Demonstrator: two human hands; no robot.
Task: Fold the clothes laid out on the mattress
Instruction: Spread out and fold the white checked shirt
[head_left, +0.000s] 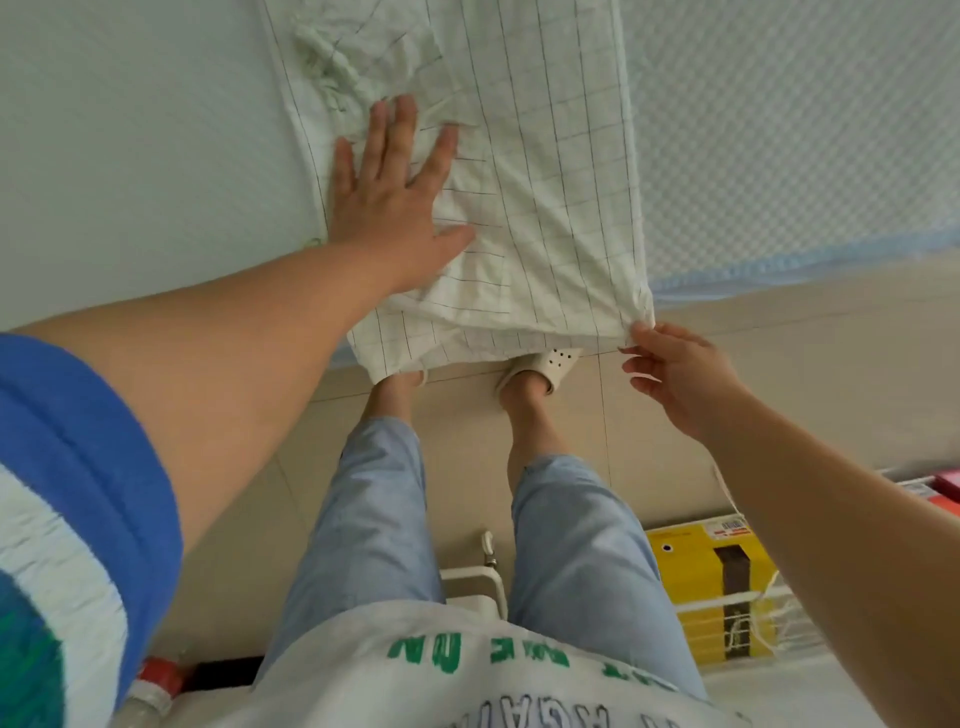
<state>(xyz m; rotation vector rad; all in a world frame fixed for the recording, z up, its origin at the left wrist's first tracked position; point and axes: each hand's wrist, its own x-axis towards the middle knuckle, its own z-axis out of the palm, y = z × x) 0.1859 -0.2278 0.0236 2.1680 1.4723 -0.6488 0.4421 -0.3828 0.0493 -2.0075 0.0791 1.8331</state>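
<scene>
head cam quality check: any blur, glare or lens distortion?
Head view: soft even light, no glare; strong wide-angle bending at the edges; the left hand flat on the checked garment is fairly sharp, as is the right hand pinching its corner; overall slightly soft.

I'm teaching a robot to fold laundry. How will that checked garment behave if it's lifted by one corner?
Probably floppy: the checked garment wrinkles under the left hand and bunches near its top. Likely light, since the right hand pinches its corner with just fingertips. Its hem drapes over the mattress edge, so it may slide.
</scene>
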